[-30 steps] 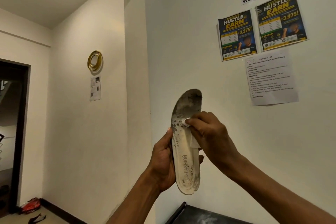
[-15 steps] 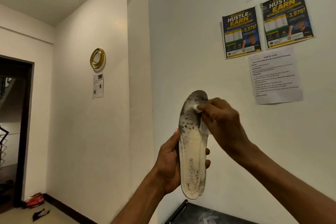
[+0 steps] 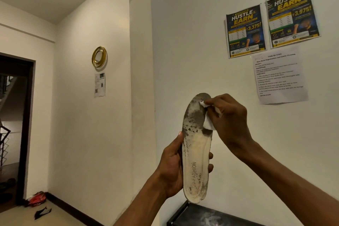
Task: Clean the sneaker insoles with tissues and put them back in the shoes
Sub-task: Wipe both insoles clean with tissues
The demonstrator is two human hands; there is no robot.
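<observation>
In the head view, the left hand (image 3: 171, 167) gripped the dirty insole (image 3: 195, 152) upright around its heel half, apparently to steady it, so that the grey toe part stood free above this grip, where the right hand (image 3: 229, 115) pinched a white tissue (image 3: 208, 124) and pressed it on for wiping.

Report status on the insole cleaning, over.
Left hand grips insole upright by its heel half. Right hand presses tissue on the dirty toe end. Nothing in the way.
</observation>
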